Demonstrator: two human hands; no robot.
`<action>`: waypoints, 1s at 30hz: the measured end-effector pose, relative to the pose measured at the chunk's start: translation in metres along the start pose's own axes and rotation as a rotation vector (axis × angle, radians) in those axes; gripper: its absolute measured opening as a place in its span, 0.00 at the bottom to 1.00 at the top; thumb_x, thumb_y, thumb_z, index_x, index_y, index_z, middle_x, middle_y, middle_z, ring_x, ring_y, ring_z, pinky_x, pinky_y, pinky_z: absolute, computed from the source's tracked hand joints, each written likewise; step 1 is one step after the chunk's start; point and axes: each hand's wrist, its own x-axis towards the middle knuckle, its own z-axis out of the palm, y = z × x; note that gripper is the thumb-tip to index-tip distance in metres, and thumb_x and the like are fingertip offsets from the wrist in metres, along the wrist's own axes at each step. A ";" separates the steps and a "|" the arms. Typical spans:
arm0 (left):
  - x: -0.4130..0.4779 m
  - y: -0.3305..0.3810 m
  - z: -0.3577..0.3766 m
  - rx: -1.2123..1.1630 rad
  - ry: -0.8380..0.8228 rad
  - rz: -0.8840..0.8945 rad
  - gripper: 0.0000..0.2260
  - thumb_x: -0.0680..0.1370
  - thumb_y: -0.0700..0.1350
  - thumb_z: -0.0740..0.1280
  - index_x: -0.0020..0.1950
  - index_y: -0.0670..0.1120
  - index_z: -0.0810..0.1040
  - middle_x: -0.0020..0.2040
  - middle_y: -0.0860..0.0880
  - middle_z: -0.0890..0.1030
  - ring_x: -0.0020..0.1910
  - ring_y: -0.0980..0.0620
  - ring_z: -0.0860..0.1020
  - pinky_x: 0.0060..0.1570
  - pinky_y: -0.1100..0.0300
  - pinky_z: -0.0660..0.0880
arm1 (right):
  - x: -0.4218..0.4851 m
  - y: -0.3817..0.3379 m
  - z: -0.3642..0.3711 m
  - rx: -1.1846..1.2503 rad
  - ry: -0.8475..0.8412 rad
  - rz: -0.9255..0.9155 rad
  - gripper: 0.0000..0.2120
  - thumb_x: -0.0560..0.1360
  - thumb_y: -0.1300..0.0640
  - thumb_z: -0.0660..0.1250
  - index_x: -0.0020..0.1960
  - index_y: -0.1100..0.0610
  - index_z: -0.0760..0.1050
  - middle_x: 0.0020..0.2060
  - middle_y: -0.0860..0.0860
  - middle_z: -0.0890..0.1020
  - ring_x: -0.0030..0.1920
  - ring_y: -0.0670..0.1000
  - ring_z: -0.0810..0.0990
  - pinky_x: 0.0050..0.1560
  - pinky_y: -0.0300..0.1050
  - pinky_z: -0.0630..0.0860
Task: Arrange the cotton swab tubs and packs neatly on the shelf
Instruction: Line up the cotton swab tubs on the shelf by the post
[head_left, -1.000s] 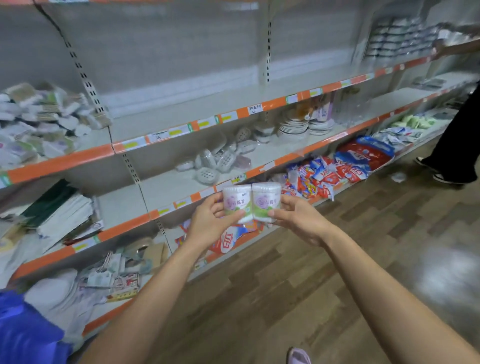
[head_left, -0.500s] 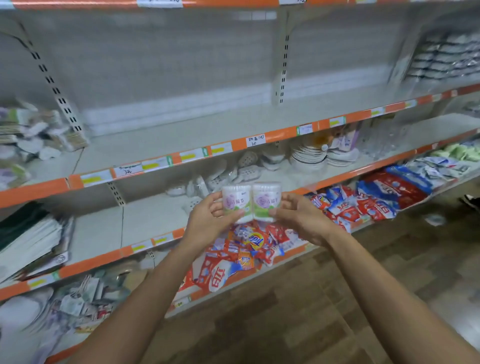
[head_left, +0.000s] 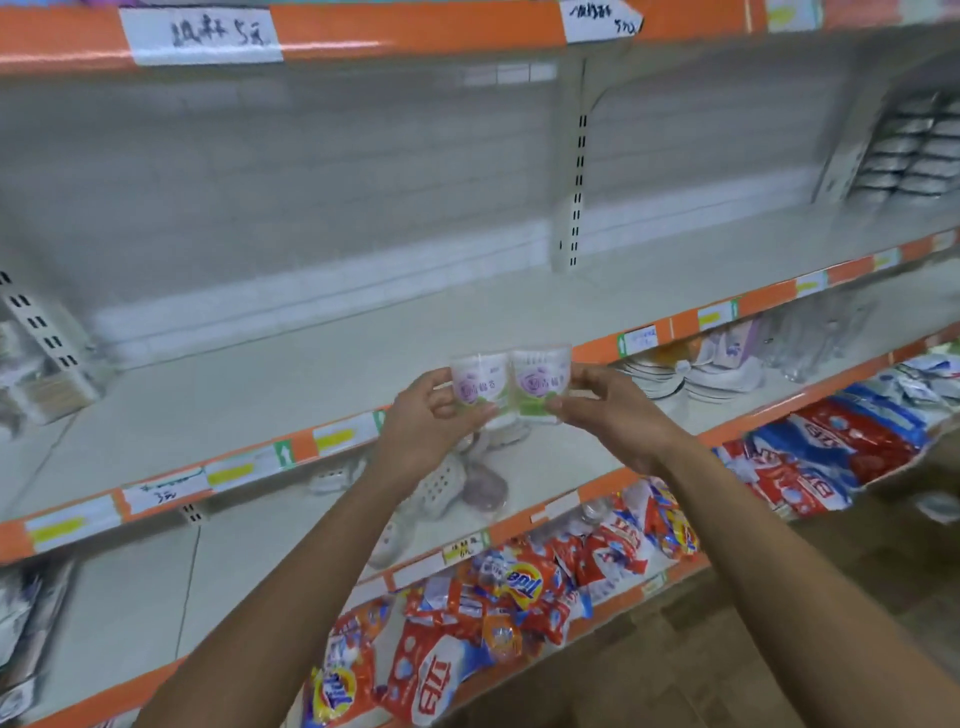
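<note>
**2 swab tubs in hand, 0 on the shelf**

- Cotton swab tubs: 2. The left tub (head_left: 477, 385) and right tub (head_left: 541, 382) are upright, side by side and touching. Both have clear walls and the same pink-and-green label.
- Position: held in the air at the front edge strip (head_left: 592, 347) of the middle shelf (head_left: 311, 374). Neither tub rests on a board.
- Hands: 2, one per tub.
  - The left hand (head_left: 421, 434) grips the left tub, thumb across the front near the bottom, other fingers curled behind it.
  - The right hand (head_left: 618, 415) grips the right tub, thumb on the lower front, fingers wrapped round its right side.
  - Both grips are closed around the tubs, fingers not spread.
- Shelf levels in view: 4, all white boards with orange edge strips.
- Top strip: 2 handwritten white tags, a left tag (head_left: 202, 34) and a right tag (head_left: 597, 21).
- Level under the tubs:
  - White perforated plastic dishes (head_left: 441, 483) sit below the left wrist.
  - Stacked white plates (head_left: 675, 376) are to the right.
  - Both are too blurred to count.
- Bottom level: a heap of detergent bags (head_left: 467, 623), red/orange nearest and blue/red further right. They overlap too much to count.
- Far upper right: a block of stacked grey packs (head_left: 919, 150), blurred.
</note>
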 end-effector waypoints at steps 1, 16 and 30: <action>0.015 -0.002 0.001 0.012 0.000 0.004 0.19 0.68 0.41 0.76 0.55 0.52 0.75 0.43 0.53 0.83 0.37 0.61 0.80 0.43 0.63 0.78 | 0.014 0.000 -0.005 -0.002 0.006 -0.010 0.15 0.74 0.66 0.68 0.60 0.60 0.74 0.54 0.54 0.82 0.51 0.47 0.81 0.44 0.33 0.75; 0.205 -0.021 0.059 0.240 0.119 0.015 0.22 0.66 0.51 0.77 0.57 0.56 0.74 0.49 0.56 0.83 0.44 0.58 0.81 0.48 0.62 0.77 | 0.213 0.019 -0.106 -0.103 -0.090 -0.062 0.15 0.70 0.66 0.71 0.57 0.57 0.78 0.41 0.49 0.84 0.44 0.46 0.81 0.51 0.37 0.75; 0.318 -0.044 0.127 0.307 0.262 -0.095 0.23 0.67 0.49 0.78 0.58 0.52 0.73 0.47 0.57 0.80 0.42 0.64 0.79 0.36 0.76 0.72 | 0.348 0.047 -0.179 -0.067 -0.233 -0.016 0.17 0.68 0.73 0.70 0.55 0.62 0.76 0.49 0.55 0.83 0.47 0.49 0.83 0.46 0.39 0.79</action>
